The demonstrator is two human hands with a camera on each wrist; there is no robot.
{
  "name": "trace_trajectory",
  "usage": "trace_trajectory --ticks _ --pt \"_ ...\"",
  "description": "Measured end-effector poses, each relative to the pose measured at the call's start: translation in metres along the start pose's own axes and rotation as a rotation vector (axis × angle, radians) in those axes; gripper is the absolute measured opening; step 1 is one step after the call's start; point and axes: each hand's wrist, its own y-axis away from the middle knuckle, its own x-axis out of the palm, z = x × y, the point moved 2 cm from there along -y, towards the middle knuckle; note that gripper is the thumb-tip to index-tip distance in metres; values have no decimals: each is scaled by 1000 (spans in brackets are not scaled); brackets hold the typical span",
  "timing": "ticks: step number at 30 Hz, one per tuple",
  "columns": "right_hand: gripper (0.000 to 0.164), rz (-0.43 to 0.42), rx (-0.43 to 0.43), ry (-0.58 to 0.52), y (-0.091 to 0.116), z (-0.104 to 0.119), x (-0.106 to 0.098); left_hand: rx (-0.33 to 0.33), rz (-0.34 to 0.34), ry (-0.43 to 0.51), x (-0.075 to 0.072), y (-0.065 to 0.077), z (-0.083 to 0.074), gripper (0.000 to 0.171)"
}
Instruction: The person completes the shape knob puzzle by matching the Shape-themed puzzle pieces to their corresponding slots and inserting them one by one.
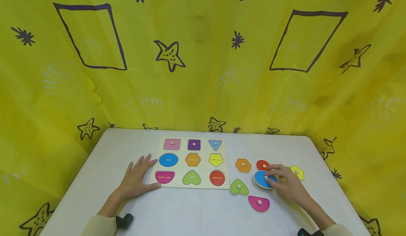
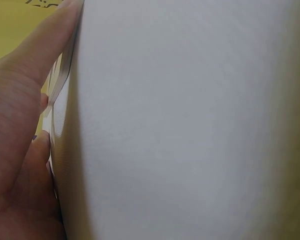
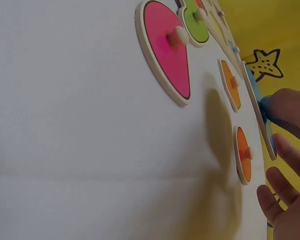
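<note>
My right hand [image 1: 289,186] pinches the knob of a blue oval puzzle piece [image 1: 260,179]. In the right wrist view this oval [image 3: 254,90] is raised off the table, with its shadow beneath. My left hand [image 1: 136,179] lies with fingers spread at the left side of a wooden shape puzzle board [image 1: 182,169], thumb and fingertips right at its edge. Knobbed pieces fill the board's far row: a pink rectangle [image 1: 168,146], a purple square [image 1: 190,147] and a light blue triangle [image 1: 215,148]. The matching oval slot [image 1: 168,163] shows bare blue.
Loose knobbed pieces lie right of the board: an orange hexagon [image 1: 239,166], a green heart [image 1: 234,188], a magenta half round [image 1: 255,205], a partly covered red circle [image 1: 260,164] and a yellow pentagon [image 1: 299,175]. A yellow patterned curtain [image 1: 196,88] stands behind the white table [image 1: 190,215].
</note>
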Motion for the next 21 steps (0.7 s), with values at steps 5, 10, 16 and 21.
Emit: trace_trajectory --ticks 5,10,16,21 --pt "14 6 -20 -1 -13 9 -2 -3 2 -1 0 -1 0 98" --pt "15 13 -48 -10 -26 16 0 -1 -3 -1 0 -1 1 98" --pt "17 22 -65 -33 -42 26 7 -4 -3 -11 1 -2 1 98" --pt "17 24 -88 -61 -57 37 15 -11 -1 -19 0 0 -1 99"
